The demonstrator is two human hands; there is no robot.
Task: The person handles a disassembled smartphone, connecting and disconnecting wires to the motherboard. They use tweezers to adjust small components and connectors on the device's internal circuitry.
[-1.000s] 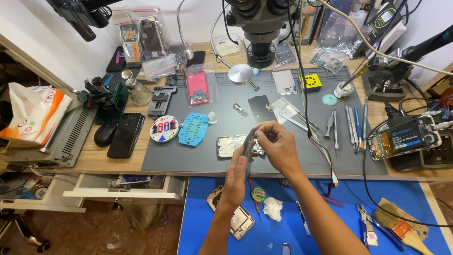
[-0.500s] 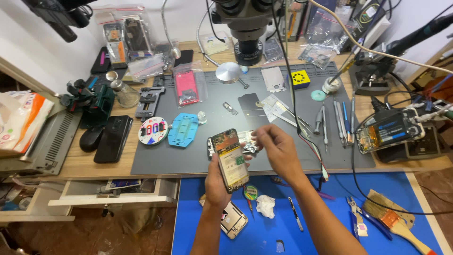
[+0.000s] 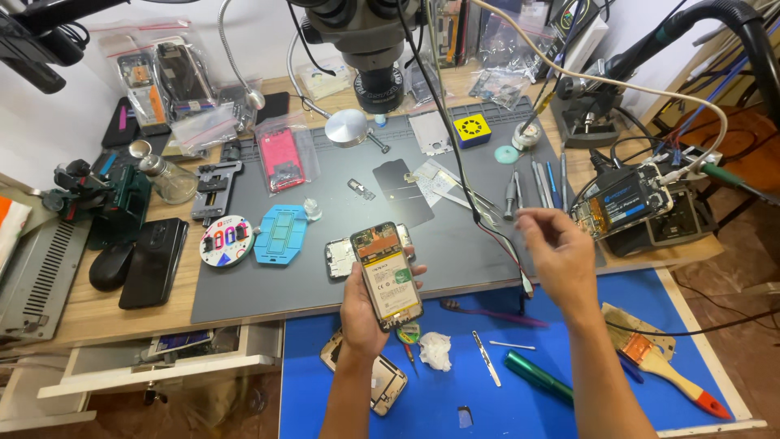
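Observation:
My left hand [image 3: 363,311] grips an opened phone [image 3: 387,274] with its back cover off, so the battery and orange board show, upright above the front edge of the grey work mat [image 3: 455,244]. A silver phone frame [image 3: 339,258] lies on the mat just behind it. My right hand [image 3: 559,254] hovers to the right over the mat's front right corner, fingers loosely curled and empty, close to several screwdrivers and tweezers [image 3: 520,191].
A microscope [image 3: 366,49] hangs over the mat's back. A blue jig [image 3: 279,234], round screw tray [image 3: 227,241] and pink case [image 3: 281,158] lie left; a black phone [image 3: 154,260] and mouse [image 3: 110,266] further left. Brush [image 3: 662,370], green tool [image 3: 540,376], tissue [image 3: 436,351] on the blue mat [image 3: 569,406]. Open drawer [image 3: 154,358].
My right hand has let go of the phone and moved off to the right. My left hand has turned the phone so its open back faces up and brought it nearer.

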